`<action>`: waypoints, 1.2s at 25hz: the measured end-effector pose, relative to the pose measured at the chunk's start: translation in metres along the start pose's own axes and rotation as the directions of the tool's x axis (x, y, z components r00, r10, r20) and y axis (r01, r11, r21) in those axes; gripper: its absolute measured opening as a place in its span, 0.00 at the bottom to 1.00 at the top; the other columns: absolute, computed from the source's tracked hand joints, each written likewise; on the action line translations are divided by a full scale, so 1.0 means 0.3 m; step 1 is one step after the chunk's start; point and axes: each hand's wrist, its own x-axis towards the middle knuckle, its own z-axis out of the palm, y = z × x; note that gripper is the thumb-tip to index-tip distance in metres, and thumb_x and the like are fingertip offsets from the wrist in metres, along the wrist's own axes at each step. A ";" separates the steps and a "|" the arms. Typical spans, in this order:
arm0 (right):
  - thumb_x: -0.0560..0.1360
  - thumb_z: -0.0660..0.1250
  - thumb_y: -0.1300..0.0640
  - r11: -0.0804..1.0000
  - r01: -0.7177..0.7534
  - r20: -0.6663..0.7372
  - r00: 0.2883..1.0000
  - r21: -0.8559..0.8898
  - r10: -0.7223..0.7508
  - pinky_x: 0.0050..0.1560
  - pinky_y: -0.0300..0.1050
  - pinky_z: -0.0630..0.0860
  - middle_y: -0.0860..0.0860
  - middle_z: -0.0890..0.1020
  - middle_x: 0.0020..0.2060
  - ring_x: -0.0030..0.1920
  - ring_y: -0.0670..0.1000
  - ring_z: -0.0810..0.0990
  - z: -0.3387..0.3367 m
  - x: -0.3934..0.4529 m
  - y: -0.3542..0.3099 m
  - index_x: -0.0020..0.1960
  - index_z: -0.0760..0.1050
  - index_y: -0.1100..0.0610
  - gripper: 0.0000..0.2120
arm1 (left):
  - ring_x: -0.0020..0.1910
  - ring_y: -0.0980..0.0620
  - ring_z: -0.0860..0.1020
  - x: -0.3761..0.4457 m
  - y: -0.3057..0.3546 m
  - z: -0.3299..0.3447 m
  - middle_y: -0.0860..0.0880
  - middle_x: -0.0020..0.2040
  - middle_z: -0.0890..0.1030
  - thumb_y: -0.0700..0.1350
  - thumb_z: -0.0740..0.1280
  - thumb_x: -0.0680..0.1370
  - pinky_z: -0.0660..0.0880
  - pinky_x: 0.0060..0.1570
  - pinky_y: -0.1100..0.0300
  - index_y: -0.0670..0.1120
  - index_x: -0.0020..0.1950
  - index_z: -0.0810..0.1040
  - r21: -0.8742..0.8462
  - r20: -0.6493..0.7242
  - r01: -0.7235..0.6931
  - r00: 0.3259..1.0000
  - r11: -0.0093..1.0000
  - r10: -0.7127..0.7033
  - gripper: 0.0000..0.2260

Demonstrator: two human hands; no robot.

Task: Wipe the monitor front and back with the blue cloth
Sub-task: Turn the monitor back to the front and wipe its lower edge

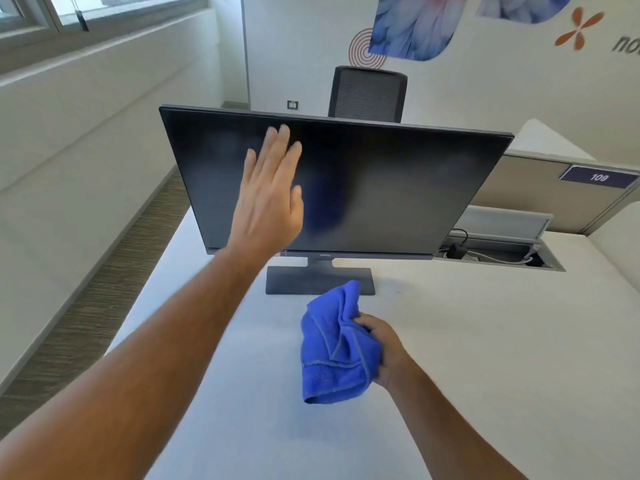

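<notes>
Monitor [363,188], upright on tabletop [485,341], screen facing the person. Left hand [268,199] raised before screen, fingers straight, likely to steady it; contact unclear. Right hand [386,351] grips bunched blue cloth [334,348] above tabletop, ready for wiping.

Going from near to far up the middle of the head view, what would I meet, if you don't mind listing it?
Blue cloth gripped in the right hand → monitor base on the desk → dark monitor screen → black office chair → wall with flower graphics.
</notes>
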 end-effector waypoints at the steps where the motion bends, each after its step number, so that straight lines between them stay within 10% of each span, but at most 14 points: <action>1: 0.77 0.64 0.55 0.997 0.000 0.003 1.000 0.076 0.000 0.45 0.54 0.82 0.60 0.83 0.41 0.40 0.61 0.83 -0.019 -0.019 0.009 0.47 0.80 0.61 0.10 | 0.82 0.45 0.55 -0.059 0.015 0.021 0.43 0.81 0.61 0.37 0.62 0.78 0.50 0.80 0.46 0.40 0.77 0.68 -0.033 0.005 -0.018 1.000 0.999 0.018 0.26; 6: 0.80 0.60 0.34 0.939 0.001 0.004 1.000 0.344 -0.003 0.58 0.65 0.79 0.63 0.83 0.57 0.52 0.65 0.83 -0.075 -0.066 0.044 0.62 0.81 0.61 0.31 | 0.72 0.47 0.71 -0.405 0.083 0.145 0.46 0.73 0.73 0.43 0.64 0.81 0.68 0.72 0.46 0.44 0.73 0.72 -0.232 0.344 0.262 0.923 0.937 -0.173 0.20; 8: 0.78 0.59 0.29 0.946 -0.043 0.095 0.995 0.320 0.014 0.69 0.68 0.70 0.64 0.78 0.66 0.60 0.67 0.79 -0.089 -0.086 0.057 0.71 0.76 0.62 0.39 | 0.68 0.49 0.74 -0.509 0.106 0.171 0.47 0.71 0.74 0.55 0.63 0.83 0.72 0.67 0.49 0.47 0.75 0.69 -0.172 0.618 0.640 0.662 0.749 -0.424 0.23; 11: 0.80 0.67 0.45 0.991 -0.010 0.115 0.993 0.133 -0.005 0.67 0.65 0.73 0.66 0.79 0.64 0.58 0.66 0.80 -0.101 -0.112 0.066 0.71 0.74 0.64 0.28 | 0.54 0.49 0.83 -0.585 0.117 0.183 0.47 0.60 0.83 0.60 0.67 0.80 0.80 0.50 0.55 0.43 0.69 0.74 -0.172 0.870 0.975 0.217 0.141 -0.443 0.25; 13: 0.77 0.69 0.55 0.998 0.019 0.076 0.997 0.053 -0.023 0.60 0.62 0.77 0.65 0.82 0.57 0.52 0.63 0.82 -0.107 -0.122 0.070 0.64 0.78 0.64 0.19 | 0.50 0.48 0.85 -0.593 0.108 0.192 0.46 0.53 0.86 0.50 0.72 0.79 0.80 0.44 0.57 0.44 0.65 0.79 -0.263 0.847 0.965 0.238 0.014 -0.476 0.17; 18: 0.72 0.68 0.56 0.950 0.209 0.009 0.977 -0.234 -0.213 0.56 0.55 0.77 0.56 0.85 0.55 0.53 0.55 0.82 -0.125 -0.132 0.079 0.60 0.81 0.57 0.17 | 0.52 0.47 0.85 -0.551 0.108 0.168 0.49 0.49 0.87 0.41 0.72 0.79 0.81 0.50 0.55 0.52 0.62 0.80 -0.452 0.766 0.875 0.480 0.172 -0.429 0.13; 26: 0.81 0.67 0.59 0.850 0.284 -0.034 0.942 -0.444 -0.333 0.60 0.55 0.80 0.53 0.87 0.55 0.57 0.56 0.84 -0.116 -0.153 0.057 0.59 0.82 0.56 0.09 | 0.59 0.48 0.83 -0.561 0.115 0.171 0.49 0.56 0.86 0.45 0.70 0.81 0.80 0.56 0.55 0.50 0.66 0.79 -0.459 0.805 0.878 0.476 0.137 -0.354 0.13; 30: 0.82 0.66 0.52 0.722 0.301 0.008 0.925 -0.623 -0.380 0.62 0.55 0.80 0.46 0.86 0.53 0.55 0.50 0.85 -0.093 -0.174 0.062 0.59 0.80 0.50 0.08 | 0.65 0.57 0.75 -0.563 0.128 0.180 0.57 0.67 0.76 0.54 0.72 0.78 0.72 0.58 0.63 0.55 0.69 0.73 -0.354 0.744 0.741 0.593 0.571 -0.309 0.20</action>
